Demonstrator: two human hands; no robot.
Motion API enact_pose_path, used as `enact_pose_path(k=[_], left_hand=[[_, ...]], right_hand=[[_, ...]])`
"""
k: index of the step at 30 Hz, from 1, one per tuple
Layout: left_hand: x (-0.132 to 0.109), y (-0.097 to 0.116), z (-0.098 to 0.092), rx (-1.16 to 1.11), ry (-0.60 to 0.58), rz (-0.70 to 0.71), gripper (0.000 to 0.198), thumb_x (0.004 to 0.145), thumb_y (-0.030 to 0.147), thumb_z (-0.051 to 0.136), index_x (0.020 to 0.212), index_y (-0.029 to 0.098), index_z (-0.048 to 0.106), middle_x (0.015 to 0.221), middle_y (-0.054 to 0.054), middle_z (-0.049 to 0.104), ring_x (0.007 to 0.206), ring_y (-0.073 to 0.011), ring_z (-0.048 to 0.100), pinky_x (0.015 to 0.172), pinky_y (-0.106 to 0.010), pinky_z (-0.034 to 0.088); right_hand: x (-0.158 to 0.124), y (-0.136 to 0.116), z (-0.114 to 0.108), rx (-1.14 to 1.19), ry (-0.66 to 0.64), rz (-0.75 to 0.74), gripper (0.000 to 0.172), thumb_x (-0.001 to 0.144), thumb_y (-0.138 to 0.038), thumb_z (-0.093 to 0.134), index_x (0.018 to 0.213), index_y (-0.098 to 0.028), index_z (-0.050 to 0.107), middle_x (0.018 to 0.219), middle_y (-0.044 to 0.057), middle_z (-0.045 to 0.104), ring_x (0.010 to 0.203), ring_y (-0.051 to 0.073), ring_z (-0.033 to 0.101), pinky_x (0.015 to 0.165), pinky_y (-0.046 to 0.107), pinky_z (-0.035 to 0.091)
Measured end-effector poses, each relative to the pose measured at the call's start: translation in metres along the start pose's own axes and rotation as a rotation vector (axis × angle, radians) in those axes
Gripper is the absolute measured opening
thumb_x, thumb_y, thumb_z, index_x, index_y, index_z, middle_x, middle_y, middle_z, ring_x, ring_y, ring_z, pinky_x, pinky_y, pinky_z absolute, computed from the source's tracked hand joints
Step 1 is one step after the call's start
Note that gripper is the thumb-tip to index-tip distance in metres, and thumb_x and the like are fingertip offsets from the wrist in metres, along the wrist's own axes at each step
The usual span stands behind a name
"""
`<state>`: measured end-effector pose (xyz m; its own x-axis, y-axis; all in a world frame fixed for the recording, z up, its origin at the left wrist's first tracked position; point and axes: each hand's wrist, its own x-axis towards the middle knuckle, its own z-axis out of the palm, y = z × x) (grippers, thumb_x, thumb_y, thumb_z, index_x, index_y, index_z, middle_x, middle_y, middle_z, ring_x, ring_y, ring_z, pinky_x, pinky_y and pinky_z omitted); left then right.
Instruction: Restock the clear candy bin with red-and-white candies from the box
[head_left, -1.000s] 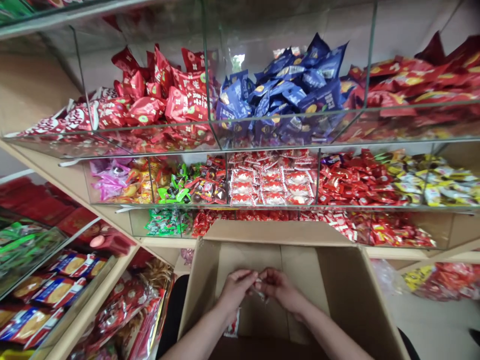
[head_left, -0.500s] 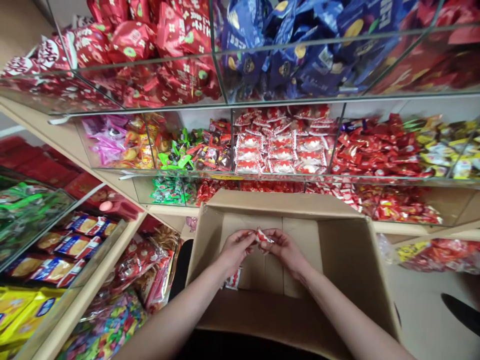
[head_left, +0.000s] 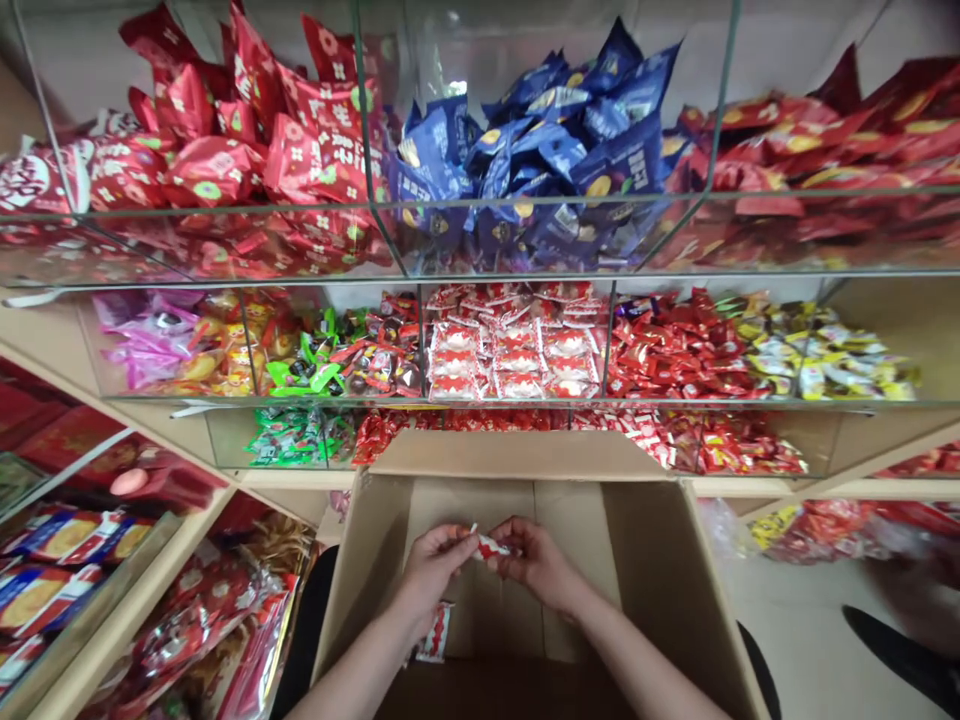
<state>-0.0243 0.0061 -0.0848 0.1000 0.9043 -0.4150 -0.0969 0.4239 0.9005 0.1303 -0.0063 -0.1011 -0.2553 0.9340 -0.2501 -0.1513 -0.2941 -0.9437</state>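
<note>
Between my two hands, over the open cardboard box (head_left: 651, 560), is a small red and white wrapped candy (head_left: 489, 547). My left hand (head_left: 436, 562) pinches its left end, and my right hand (head_left: 536, 562) pinches its right end. Another candy (head_left: 435, 634) in a red and white wrapper lies inside the box, below my left wrist. Similar red and white packets (head_left: 517, 350) are stacked in rows in the shelf bin straight ahead.
Glass-fronted shelves rise behind the box, with blue bags (head_left: 547, 150), red bags (head_left: 225, 150) and red candies (head_left: 675, 345). At the left, an angled shelf holds biscuit packs (head_left: 67, 535). A plastic bag of red packets (head_left: 832, 530) sits at the right.
The view has tilted up and turned right, so the shelves, box and hands appear lower and further left. The candy remains between my fingers, and its angle has changed slightly.
</note>
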Motion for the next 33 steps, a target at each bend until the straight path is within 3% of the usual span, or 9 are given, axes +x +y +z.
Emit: enact_pose_path(k=[5, 8, 11, 14, 17, 21, 24, 27, 33], left_hand=[[0.000, 0.004, 0.003, 0.024, 0.029, 0.052, 0.028, 0.053, 0.038, 0.075, 0.062, 0.015, 0.063, 0.057, 0.002, 0.059, 0.053, -0.0081, 0.047, 0.049, -0.018, 0.032], [-0.002, 0.000, 0.006, -0.090, 0.051, -0.054, 0.034, 0.050, 0.040, 0.077, 0.068, 0.017, 0.060, 0.062, 0.003, 0.060, 0.056, -0.0087, 0.051, 0.052, -0.018, 0.036], [-0.007, -0.005, 0.009, -0.268, -0.096, -0.268, 0.038, 0.055, 0.039, 0.075, 0.081, 0.021, 0.055, 0.077, 0.001, 0.064, 0.069, -0.0119, 0.059, 0.063, -0.023, 0.042], [-0.012, -0.008, 0.009, -0.344, -0.205, -0.350, 0.040, 0.059, 0.035, 0.073, 0.089, 0.022, 0.051, 0.083, 0.000, 0.064, 0.076, -0.0136, 0.060, 0.067, -0.025, 0.043], [-0.014, -0.007, 0.009, -0.298, -0.164, -0.349, 0.055, 0.060, 0.035, 0.071, 0.107, 0.028, 0.043, 0.087, 0.001, 0.062, 0.072, -0.0130, 0.060, 0.062, -0.025, 0.043], [-0.015, -0.002, 0.011, -0.036, -0.164, -0.299, 0.079, 0.061, 0.024, 0.065, 0.127, 0.033, 0.023, 0.083, 0.004, 0.059, 0.055, -0.0081, 0.056, 0.043, -0.016, 0.030], [-0.017, -0.002, 0.013, 0.115, -0.263, -0.287, 0.089, 0.060, 0.018, 0.062, 0.133, 0.032, 0.011, 0.073, 0.005, 0.059, 0.051, -0.0079, 0.055, 0.038, -0.016, 0.022], [-0.017, -0.006, 0.013, 0.149, -0.322, -0.259, 0.079, 0.060, 0.023, 0.065, 0.129, 0.027, 0.026, 0.067, 0.005, 0.057, 0.050, -0.0084, 0.055, 0.037, -0.016, 0.022], [-0.008, -0.013, 0.009, 0.112, -0.137, -0.129, 0.042, 0.052, 0.045, 0.073, 0.080, 0.017, 0.058, 0.062, 0.003, 0.058, 0.051, -0.0076, 0.052, 0.040, -0.016, 0.023]], right_hand=[[0.003, 0.000, 0.001, 0.050, 0.024, -0.011, 0.039, 0.055, -0.048, 0.071, 0.071, -0.017, 0.053, 0.061, -0.002, 0.054, 0.054, 0.009, 0.046, 0.051, 0.023, 0.037], [0.006, 0.005, 0.002, -0.049, 0.104, -0.034, 0.035, 0.059, -0.046, 0.068, 0.068, -0.017, 0.050, 0.059, -0.002, 0.051, 0.052, 0.009, 0.043, 0.050, 0.023, 0.035], [0.004, 0.006, 0.006, -0.341, 0.232, -0.080, 0.023, 0.063, -0.034, 0.065, 0.068, -0.019, 0.048, 0.058, -0.003, 0.049, 0.053, 0.010, 0.043, 0.051, 0.023, 0.034], [-0.003, 0.002, 0.012, -0.540, 0.153, -0.139, 0.020, 0.059, -0.025, 0.066, 0.074, -0.018, 0.053, 0.070, 0.001, 0.054, 0.062, 0.014, 0.049, 0.056, 0.025, 0.037], [-0.004, -0.001, 0.011, -0.427, -0.030, -0.138, 0.025, 0.061, -0.031, 0.066, 0.079, -0.018, 0.058, 0.082, 0.004, 0.057, 0.071, 0.016, 0.053, 0.062, 0.026, 0.040], [0.002, 0.004, 0.002, -0.314, 0.135, -0.070, 0.037, 0.065, -0.044, 0.061, 0.089, -0.016, 0.057, 0.089, 0.007, 0.059, 0.079, 0.019, 0.052, 0.065, 0.029, 0.040], [0.003, 0.007, -0.001, -0.146, -0.010, 0.007, 0.041, 0.059, -0.050, 0.066, 0.082, -0.016, 0.058, 0.076, 0.003, 0.058, 0.069, 0.015, 0.050, 0.059, 0.026, 0.037], [0.002, 0.007, 0.001, 0.018, -0.124, 0.066, 0.040, 0.056, -0.051, 0.069, 0.068, -0.015, 0.056, 0.060, -0.003, 0.052, 0.052, 0.008, 0.041, 0.053, 0.023, 0.032], [0.007, 0.005, -0.003, 0.069, 0.075, 0.068, 0.044, 0.047, -0.054, 0.072, 0.056, -0.016, 0.051, 0.046, -0.007, 0.044, 0.044, 0.006, 0.033, 0.048, 0.022, 0.025]])
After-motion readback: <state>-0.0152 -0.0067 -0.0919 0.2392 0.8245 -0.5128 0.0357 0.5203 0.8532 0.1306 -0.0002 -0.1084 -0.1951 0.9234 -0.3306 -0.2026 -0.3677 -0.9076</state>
